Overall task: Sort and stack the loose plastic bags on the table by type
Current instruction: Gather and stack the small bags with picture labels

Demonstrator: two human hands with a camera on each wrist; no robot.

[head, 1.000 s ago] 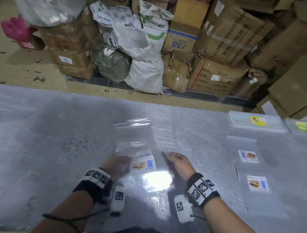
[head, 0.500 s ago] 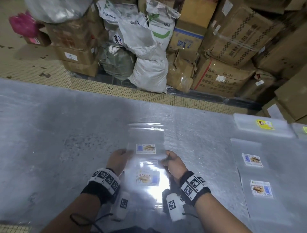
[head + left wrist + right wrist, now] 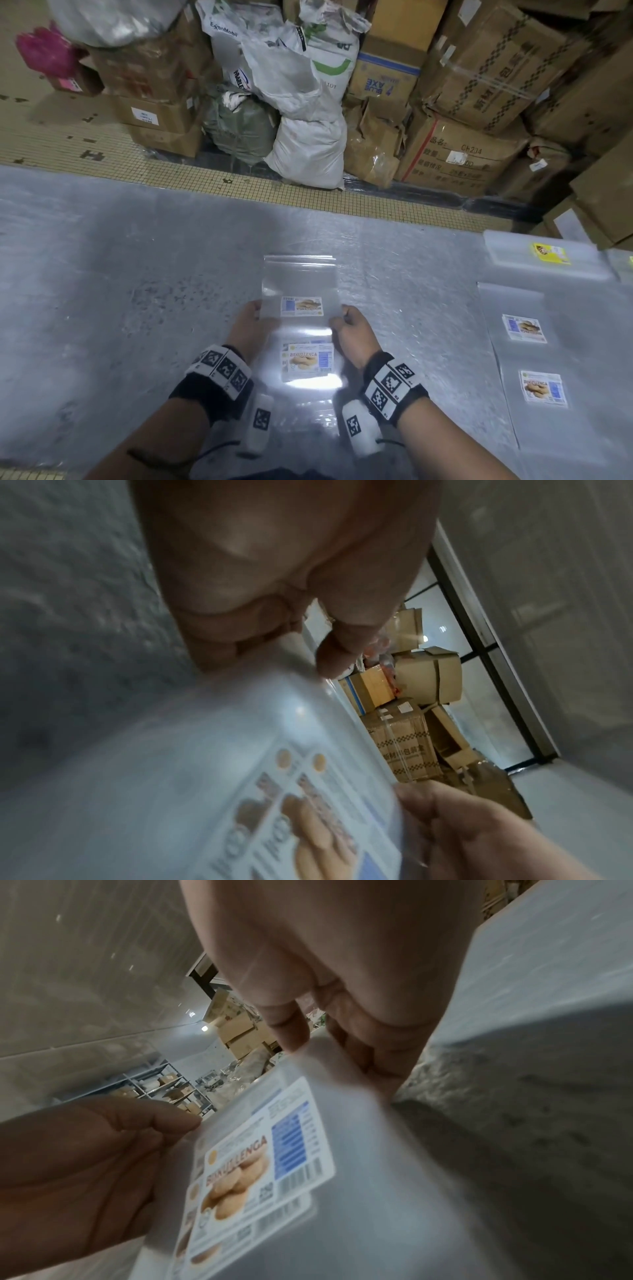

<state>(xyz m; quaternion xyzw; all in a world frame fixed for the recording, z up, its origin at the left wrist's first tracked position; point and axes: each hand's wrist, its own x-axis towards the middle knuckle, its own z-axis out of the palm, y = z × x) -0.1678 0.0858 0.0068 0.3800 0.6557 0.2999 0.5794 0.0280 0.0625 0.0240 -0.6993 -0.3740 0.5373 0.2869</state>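
- The table [image 3: 137, 274] fills the lower half of the head view, a grey surface under a wrinkled clear sheet, with a strip of small yellow tiles along its far edge.
- Past that edge, from 10 to 2 o'clock, stand piled cardboard boxes [image 3: 479, 85] and white woven sacks [image 3: 301, 137]; a pink bundle [image 3: 44, 51] sits at far 10 o'clock.
- At 3 o'clock two clear labelled bags [image 3: 524, 359] lie flat on the table in a line, each with a biscuit sticker; just beyond them, toward 2 o'clock, lies a low stack of bags with a yellow label [image 3: 548, 255].
- At the centre, reaching toward 12 o'clock, a clear plastic bag [image 3: 299, 284] with a biscuit label is held by its two side edges, partly over a second bag with the same label [image 3: 308, 363] nearer the person at 6 o'clock. Both lie well apart from the bags at 3 o'clock.
- The left hand [image 3: 248, 325] pinches the upper bag's left edge: in the left wrist view the thumb [image 3: 339, 653] lies on top of the plastic and the curled fingers go under it.
- The right hand [image 3: 352, 330] pinches the right edge the same way, thumb [image 3: 291, 1026] above and fingers folded beneath.
- Each wrist carries a black band with square black-and-white markers.
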